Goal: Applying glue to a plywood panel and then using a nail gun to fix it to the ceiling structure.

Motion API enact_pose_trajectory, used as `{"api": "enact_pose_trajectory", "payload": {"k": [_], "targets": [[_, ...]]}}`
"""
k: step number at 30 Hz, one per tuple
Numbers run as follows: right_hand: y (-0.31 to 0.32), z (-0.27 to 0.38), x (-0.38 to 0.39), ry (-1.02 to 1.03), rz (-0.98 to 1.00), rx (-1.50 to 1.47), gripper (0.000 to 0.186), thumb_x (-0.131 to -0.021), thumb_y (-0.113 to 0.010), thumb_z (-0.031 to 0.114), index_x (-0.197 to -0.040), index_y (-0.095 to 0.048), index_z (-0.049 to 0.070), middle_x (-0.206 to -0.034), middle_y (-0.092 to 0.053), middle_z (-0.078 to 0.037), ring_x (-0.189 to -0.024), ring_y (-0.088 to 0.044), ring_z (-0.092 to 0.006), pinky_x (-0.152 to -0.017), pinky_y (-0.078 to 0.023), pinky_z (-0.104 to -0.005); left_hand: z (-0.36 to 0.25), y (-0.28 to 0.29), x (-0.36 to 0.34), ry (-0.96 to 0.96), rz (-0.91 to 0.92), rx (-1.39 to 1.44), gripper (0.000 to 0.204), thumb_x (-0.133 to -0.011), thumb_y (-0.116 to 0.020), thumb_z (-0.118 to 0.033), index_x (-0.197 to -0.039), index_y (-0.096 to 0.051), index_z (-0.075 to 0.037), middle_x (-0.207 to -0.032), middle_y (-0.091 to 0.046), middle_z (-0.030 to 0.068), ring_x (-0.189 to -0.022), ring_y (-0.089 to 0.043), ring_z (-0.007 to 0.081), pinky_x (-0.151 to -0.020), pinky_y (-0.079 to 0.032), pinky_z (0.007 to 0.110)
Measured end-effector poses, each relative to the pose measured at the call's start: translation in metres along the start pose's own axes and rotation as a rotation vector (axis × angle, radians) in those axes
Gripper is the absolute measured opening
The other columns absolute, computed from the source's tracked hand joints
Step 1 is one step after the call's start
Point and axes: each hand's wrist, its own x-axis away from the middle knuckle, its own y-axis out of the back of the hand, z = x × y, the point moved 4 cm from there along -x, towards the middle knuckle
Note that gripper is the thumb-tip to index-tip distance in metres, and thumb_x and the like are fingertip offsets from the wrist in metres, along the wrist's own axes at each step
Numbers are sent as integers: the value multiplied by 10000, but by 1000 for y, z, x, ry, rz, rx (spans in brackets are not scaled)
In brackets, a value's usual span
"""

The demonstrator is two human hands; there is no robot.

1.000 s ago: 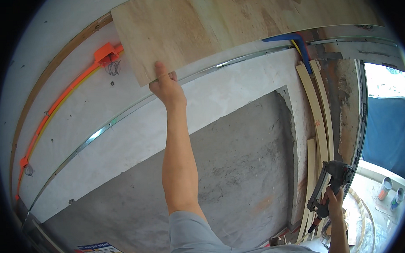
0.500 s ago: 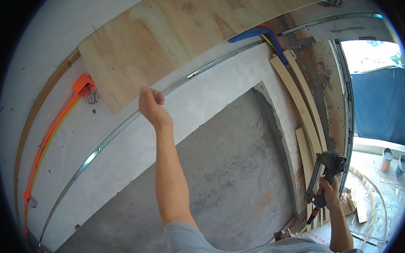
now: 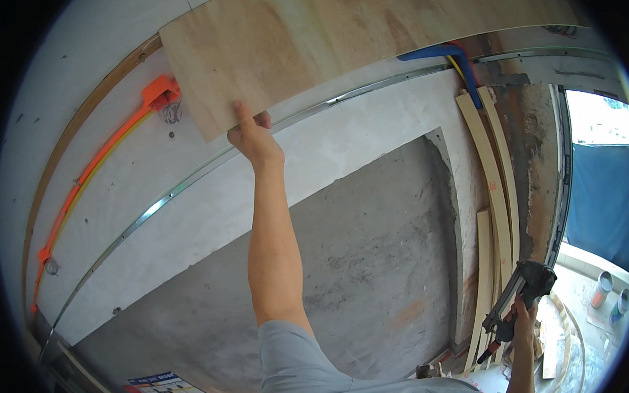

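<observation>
Overhead, a wide plywood sheet (image 3: 309,51) spans the upper part of the view. At its lower edge, near the left corner, my left hand (image 3: 257,137) is raised with the arm stretched up. One digit lies along the sheet's face, and the others are curled at the edge, partly hidden. Low on the right, my right hand (image 3: 521,321) is wrapped round the handle of a black nail gun (image 3: 536,280). The tool is tilted, well away from the sheet, in front of some upright wood strips.
A metal channel (image 3: 209,167) runs along the white wall below the sheet. Orange conduit with a junction box (image 3: 160,91) is at left, blue conduit (image 3: 471,73) at right. Long wood strips (image 3: 490,169) lean by the opening. Paint cans (image 3: 602,288) stand on the floor at right.
My left hand has moved up onto the sheet's edge, one digit now lying on its face. The nail gun sits lower in view. The whole view has shifted, with a printed sheet appearing at lower left.
</observation>
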Motion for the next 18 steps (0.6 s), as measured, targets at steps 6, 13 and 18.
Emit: {"api": "enact_pose_trajectory", "payload": {"k": [6, 13, 18], "targets": [[1, -9, -7, -32, -22, -15, 142, -939, -613, 179, -892, -518, 84, -627, -475, -1, -458, -500, -122, -445, -444, -278, 8, -13, 7, 34, 65, 1, 460, -927, -659, -484, -743, -530, -84, -638, -486, -6, -583, -420, 89, -544, -312, 257], [-11, 3, -15, 7, 15, 70, 114, -908, -606, 120, -839, -524, 82, -634, -516, -13, -465, -551, -144, -438, -471, -296, 52, -63, 68, 295, 273, 166, 399, -970, -604, -448, -955, -534, -56, -642, -483, -2, -557, -403, 97, -537, -327, 252], [-14, 19, -4, -20, 2, -7, 139, -900, -610, 100, -809, -509, 72, -632, -515, -17, -477, -553, -140, -455, -481, -300, 55, -194, 150, 789, 610, 465, 623, -964, -606, -475, -1326, -453, 8, -820, -554, 39, -662, -470, 128, -613, -382, 255]]}}
